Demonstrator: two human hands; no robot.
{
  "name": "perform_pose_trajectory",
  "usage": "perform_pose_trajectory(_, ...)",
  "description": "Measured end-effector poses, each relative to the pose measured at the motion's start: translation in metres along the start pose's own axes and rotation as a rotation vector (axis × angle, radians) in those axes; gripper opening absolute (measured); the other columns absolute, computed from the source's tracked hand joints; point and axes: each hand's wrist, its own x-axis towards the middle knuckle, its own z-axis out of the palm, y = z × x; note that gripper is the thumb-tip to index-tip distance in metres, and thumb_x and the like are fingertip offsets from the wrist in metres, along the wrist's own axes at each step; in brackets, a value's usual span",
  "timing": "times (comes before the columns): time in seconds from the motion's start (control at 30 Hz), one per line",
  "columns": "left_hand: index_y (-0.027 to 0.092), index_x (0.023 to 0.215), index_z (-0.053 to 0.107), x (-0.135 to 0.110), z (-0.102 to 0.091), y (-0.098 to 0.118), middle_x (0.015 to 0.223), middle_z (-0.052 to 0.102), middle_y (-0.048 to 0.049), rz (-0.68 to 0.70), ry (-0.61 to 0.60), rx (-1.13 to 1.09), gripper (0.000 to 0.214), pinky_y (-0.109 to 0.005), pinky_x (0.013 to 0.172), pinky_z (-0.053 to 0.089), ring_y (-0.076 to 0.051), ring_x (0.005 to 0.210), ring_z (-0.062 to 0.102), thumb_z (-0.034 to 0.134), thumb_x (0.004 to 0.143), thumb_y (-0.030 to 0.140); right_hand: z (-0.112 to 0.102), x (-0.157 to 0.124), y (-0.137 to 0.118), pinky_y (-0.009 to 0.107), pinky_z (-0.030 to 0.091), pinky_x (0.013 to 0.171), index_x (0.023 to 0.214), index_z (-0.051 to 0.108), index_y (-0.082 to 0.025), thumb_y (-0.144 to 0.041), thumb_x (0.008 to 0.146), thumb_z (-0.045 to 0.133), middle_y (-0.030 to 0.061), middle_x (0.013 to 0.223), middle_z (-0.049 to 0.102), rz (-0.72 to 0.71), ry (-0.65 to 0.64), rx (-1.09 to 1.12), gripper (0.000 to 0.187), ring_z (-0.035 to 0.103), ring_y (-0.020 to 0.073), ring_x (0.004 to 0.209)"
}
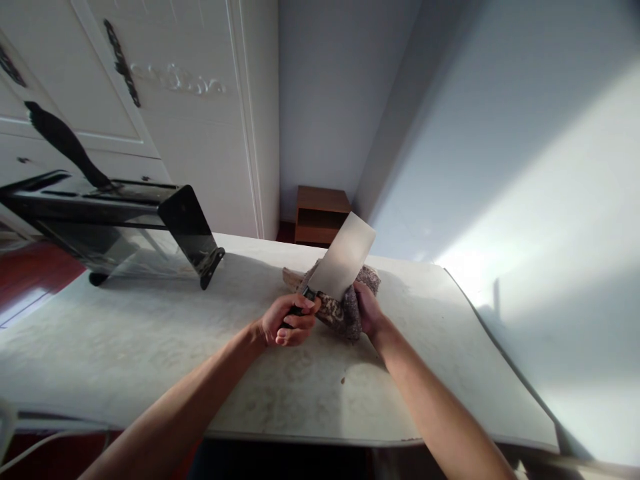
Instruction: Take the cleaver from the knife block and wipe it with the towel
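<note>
My left hand (291,320) is wrapped around the black handle of a cleaver (345,250). Its broad steel blade slants up and away to the right. A brown patterned cloth (353,319) lies bunched under and beside the blade, partly on the table. My right hand (369,307) grips the right side of this cloth, close to the blade's lower edge; some of its fingers are hidden by the folds. A light brown end (291,276) sticks out on the left behind the blade, and I cannot tell whether it is part of the cloth.
Both arms reach over a pale table (280,393) with a small brown speck (343,381) on it. At the left stands a black-framed, clear-sided knife block (135,192) with one black handle (65,143) upright. White cabinets (200,147), a low brown stand (323,203) and a wall (525,167) lie beyond.
</note>
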Motion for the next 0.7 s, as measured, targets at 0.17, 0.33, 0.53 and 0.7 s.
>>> perform_pose_trajectory(0.17,0.017,0.070,0.040,0.001,0.005,0.002,0.047,0.030,0.0055,0.023,0.078,0.143,0.022,-0.015,0.022,0.021,-0.005,0.028,0.017,0.050,0.084,0.029,-0.004,0.002,-0.001,0.036,0.054,0.079,0.103,0.068,-0.012,-0.030,0.082,0.043,0.0089,0.071,0.069,0.011,0.022,0.033,0.038,0.067,0.0238,0.082)
perform_pose_trajectory(0.33,0.015,0.060,0.038,0.001,0.015,0.003,0.046,0.027,0.0059,0.020,0.350,0.406,0.036,-0.016,0.026,0.019,-0.004,0.029,0.023,0.058,0.082,0.035,-0.002,0.000,-0.003,0.036,0.054,0.078,0.103,0.067,-0.012,-0.029,0.082,0.040,0.0097,0.071,0.069,-0.017,0.102,0.001,0.039,0.067,0.0240,0.080)
perform_pose_trajectory(0.53,0.012,0.077,0.055,0.002,0.016,0.001,0.049,0.035,0.0059,0.065,0.607,0.576,0.040,-0.017,0.035,0.028,-0.006,0.038,0.037,0.068,0.076,0.050,0.000,0.001,-0.003,0.035,0.055,0.077,0.103,0.067,-0.015,-0.023,0.077,0.043,0.0066,0.069,0.068,-0.069,0.100,-0.074,0.035,0.067,0.0227,0.078)
perform_pose_trajectory(0.7,0.013,0.077,0.057,0.003,0.018,-0.002,0.047,0.033,0.0062,0.162,0.666,0.715,0.047,-0.018,0.033,0.024,-0.006,0.035,0.034,0.066,0.075,0.059,-0.004,0.002,-0.003,0.035,0.055,0.078,0.103,0.066,-0.017,-0.024,0.077,0.045,0.0051,0.070,0.068,-0.058,0.092,-0.085,0.034,0.067,0.0221,0.080)
